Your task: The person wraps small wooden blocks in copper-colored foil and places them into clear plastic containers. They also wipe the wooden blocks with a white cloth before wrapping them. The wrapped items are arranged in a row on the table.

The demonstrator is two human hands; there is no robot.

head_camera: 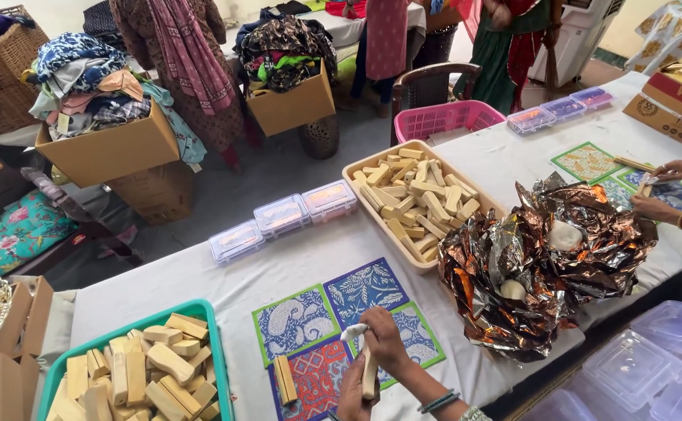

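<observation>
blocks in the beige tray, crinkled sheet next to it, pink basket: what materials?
Blocks: likely unfinished wood, pale, matte, sawn-looking edges. Beige tray: probably plastic, smooth moulded rim. Crinkled sheet: metallic foil or film, coppery, mirror-shiny, sharp creases. Pink basket: plastic, perforated lattice walls.

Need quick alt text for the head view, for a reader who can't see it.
The person's right hand and left hand hold a small wooden stick above patterned paper squares on a white table, between two trays of wooden blocks.
</observation>
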